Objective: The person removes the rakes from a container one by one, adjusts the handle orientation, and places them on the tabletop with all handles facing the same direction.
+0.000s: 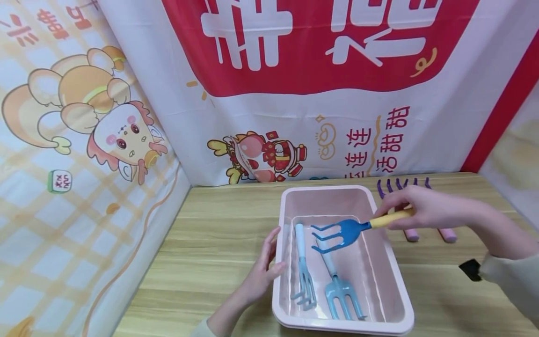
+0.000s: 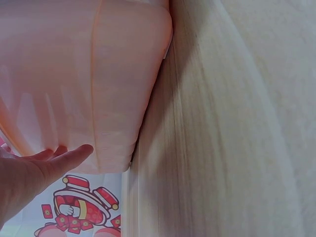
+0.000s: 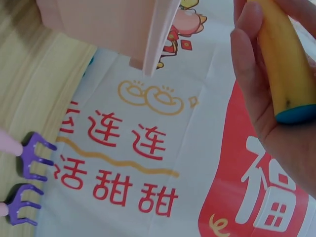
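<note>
My right hand (image 1: pixel 429 208) grips the yellow handle (image 3: pixel 289 59) of a hand rake with blue tines (image 1: pixel 343 234), holding it over a pink plastic basin (image 1: pixel 393 276). Inside the basin lie a light-blue hand rake (image 1: pixel 302 262) at the left and a light-blue hand fork (image 1: pixel 338 285) beside it, tines toward me. At the basin's left side my left hand (image 1: pixel 263 274) rests with its fingers extended against the wall, also seen touching the basin (image 2: pixel 118 84) in the left wrist view.
Right of the basin lie two small rakes with purple tines (image 3: pixel 33 155) and pink handles (image 1: pixel 447 235), partly behind my right hand. The wooden table (image 1: pixel 210 243) meets printed cloth walls (image 1: pixel 261 117) at the back and left. A black tab (image 1: pixel 470 270) shows by the right sleeve.
</note>
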`<state>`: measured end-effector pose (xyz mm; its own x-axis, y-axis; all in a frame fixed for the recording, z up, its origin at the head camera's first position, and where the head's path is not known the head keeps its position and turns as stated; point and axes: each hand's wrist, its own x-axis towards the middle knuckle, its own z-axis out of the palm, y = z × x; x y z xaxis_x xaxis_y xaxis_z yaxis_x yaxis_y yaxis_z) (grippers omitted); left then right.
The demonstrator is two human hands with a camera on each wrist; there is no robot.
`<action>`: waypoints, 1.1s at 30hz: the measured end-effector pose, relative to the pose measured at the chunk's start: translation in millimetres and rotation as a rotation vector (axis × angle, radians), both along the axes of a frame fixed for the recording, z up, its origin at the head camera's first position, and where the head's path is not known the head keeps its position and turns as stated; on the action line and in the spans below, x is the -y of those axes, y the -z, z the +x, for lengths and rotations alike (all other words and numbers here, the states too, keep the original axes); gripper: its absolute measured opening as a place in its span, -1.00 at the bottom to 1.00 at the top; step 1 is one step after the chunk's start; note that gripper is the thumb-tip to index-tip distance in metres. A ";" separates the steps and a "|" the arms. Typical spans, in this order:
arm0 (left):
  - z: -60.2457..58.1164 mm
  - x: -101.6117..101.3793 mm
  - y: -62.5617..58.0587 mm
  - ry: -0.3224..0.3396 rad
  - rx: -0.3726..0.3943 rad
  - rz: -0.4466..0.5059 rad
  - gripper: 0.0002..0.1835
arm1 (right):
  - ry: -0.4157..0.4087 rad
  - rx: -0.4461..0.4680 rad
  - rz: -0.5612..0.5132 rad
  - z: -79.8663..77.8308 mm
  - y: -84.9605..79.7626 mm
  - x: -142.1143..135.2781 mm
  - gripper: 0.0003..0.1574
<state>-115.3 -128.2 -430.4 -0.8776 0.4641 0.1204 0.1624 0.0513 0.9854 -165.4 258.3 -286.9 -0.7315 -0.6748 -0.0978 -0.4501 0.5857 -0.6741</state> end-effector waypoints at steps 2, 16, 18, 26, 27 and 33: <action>0.0 0.0 0.1 -0.001 0.001 0.001 -0.16 | 0.008 -0.003 -0.022 2.4 3.3 -4.6 -0.66; -1.0 0.3 0.8 0.004 -0.003 0.000 -0.15 | 0.248 0.051 -0.070 15.8 23.2 -28.9 -0.49; -1.3 0.3 0.7 0.001 -0.005 -0.005 -0.15 | 0.301 -0.015 -0.075 16.6 26.6 -30.0 -0.52; -3.0 2.0 0.9 0.036 -0.035 0.021 -0.17 | 0.442 -0.223 -0.125 16.8 42.1 -40.0 -0.64; -3.1 2.1 1.1 0.037 -0.036 0.022 -0.17 | 0.450 -0.238 -0.125 16.8 43.8 -41.9 -0.64; -3.2 3.2 1.5 0.043 -0.047 0.008 -0.17 | 0.500 -0.245 -0.103 18.0 52.2 -54.4 -0.60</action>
<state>-118.5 -131.4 -431.9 -0.8503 0.4998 0.1646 0.2101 0.0356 0.9770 -147.3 312.7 -339.1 -0.9577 -0.2370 0.1633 -0.2851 0.7044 -0.6501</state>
